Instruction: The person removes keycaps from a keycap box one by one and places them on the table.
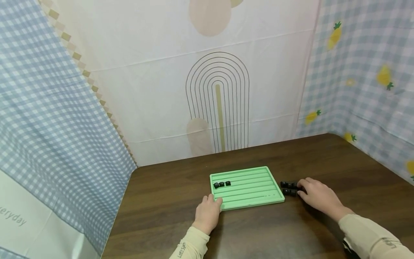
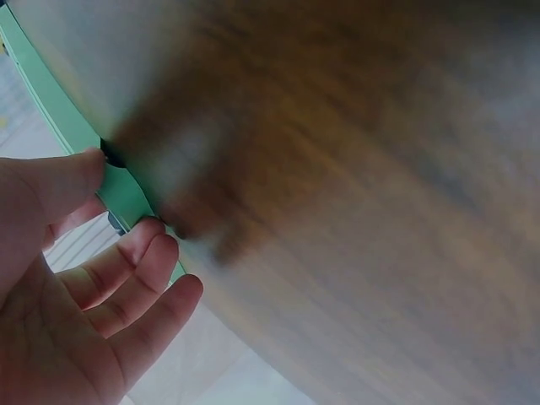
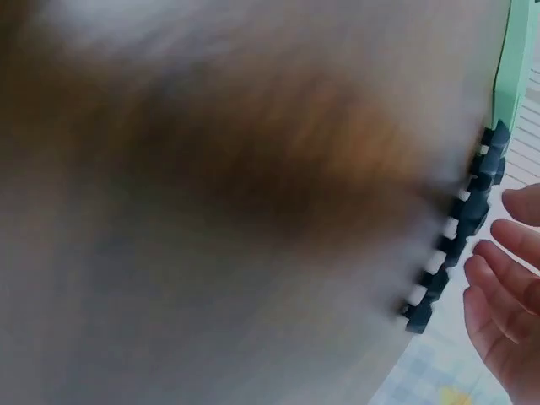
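A shallow green tray (image 1: pixel 245 189) with raised ridges lies on the table. Three small black blocks (image 1: pixel 222 184) sit side by side near its left end. My left hand (image 1: pixel 208 214) grips the tray's near left corner, and in the left wrist view its thumb (image 2: pixel 80 181) lies against the green rim. Right of the tray, more black blocks (image 1: pixel 289 192) stand in two short rows. Over their right end is my right hand (image 1: pixel 318 196), hiding some of them in the head view. Its fingers (image 3: pixel 498 270) are loosely bent beside the row of blocks (image 3: pixel 451 240) in the right wrist view.
The dark wooden table (image 1: pixel 161 201) runs back to a white patterned cloth (image 1: pixel 155 90). Blue checked cloth (image 1: pixel 64 108) hangs at the left, and checked cloth with pineapples (image 1: pixel 365 82) at the right. A pale panel (image 1: pixel 38 216) stands at the lower left.
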{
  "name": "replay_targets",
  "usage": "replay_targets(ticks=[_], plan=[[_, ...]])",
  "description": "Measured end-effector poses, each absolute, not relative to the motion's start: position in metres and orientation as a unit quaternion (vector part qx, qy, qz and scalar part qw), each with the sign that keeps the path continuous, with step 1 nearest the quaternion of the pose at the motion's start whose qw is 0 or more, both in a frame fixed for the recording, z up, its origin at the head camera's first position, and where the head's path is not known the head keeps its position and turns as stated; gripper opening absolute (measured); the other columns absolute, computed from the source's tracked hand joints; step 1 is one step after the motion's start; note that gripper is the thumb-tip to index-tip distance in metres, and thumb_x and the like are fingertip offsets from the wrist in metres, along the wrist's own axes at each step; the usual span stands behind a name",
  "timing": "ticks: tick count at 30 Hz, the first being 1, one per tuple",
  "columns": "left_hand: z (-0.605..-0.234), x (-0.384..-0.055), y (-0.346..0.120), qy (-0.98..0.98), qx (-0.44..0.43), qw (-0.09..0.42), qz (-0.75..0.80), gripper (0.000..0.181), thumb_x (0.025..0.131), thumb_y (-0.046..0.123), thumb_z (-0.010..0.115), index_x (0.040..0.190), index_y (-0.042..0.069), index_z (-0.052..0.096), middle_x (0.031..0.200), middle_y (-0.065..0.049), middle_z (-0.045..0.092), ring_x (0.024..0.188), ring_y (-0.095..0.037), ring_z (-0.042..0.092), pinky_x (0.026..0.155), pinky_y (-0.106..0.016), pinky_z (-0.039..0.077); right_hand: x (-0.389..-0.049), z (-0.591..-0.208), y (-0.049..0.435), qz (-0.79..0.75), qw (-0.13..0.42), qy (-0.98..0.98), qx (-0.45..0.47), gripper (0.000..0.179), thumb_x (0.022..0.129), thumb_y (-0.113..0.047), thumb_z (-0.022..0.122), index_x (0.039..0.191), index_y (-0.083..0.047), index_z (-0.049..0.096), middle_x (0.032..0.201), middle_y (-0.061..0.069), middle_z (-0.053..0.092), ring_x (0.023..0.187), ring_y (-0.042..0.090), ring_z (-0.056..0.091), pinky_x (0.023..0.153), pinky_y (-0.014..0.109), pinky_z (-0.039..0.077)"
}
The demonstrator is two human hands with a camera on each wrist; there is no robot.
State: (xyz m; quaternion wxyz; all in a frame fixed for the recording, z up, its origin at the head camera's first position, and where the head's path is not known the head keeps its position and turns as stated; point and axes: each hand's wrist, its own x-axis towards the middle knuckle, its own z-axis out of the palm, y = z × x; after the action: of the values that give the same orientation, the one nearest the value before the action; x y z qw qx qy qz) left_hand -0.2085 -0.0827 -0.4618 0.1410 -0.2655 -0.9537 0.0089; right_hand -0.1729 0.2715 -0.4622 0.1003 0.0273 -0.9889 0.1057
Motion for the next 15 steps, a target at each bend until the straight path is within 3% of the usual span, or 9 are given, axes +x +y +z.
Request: replay_targets(ticks=[8, 15], plan=[[-0.460, -0.208, -0.083, -0.951, -0.271, 0.151, 0.004, 0.016, 0.081, 0.025, 0.068, 0.088, 0.017, 0.057, 0.085, -0.006, 0.054, 0.073, -0.019, 0.051, 0.047, -0.026, 0.043, -0.205, -0.445, 0.225, 0.131, 0.153, -0.978, 0.044, 0.020, 0.083, -0.018, 0.065, 0.101, -0.009, 0.065, 0.095, 0.007, 0.064, 0.074, 0.018, 0.059, 0.052, 0.032, 0.045], [-0.456, -0.206, -0.082, -0.956, -0.265, 0.125, 0.004, 0.015, 0.082, 0.027, 0.066, 0.091, 0.019, 0.058, 0.087, -0.006, 0.054, 0.074, -0.019, 0.050, 0.048, -0.028, 0.043, -0.240, -0.442, 0.156, 0.140, 0.126, -0.978, 0.086, 0.022, 0.082, -0.021, 0.067, 0.103, -0.012, 0.065, 0.101, 0.005, 0.065, 0.088, 0.022, 0.060, 0.063, 0.034, 0.050]])
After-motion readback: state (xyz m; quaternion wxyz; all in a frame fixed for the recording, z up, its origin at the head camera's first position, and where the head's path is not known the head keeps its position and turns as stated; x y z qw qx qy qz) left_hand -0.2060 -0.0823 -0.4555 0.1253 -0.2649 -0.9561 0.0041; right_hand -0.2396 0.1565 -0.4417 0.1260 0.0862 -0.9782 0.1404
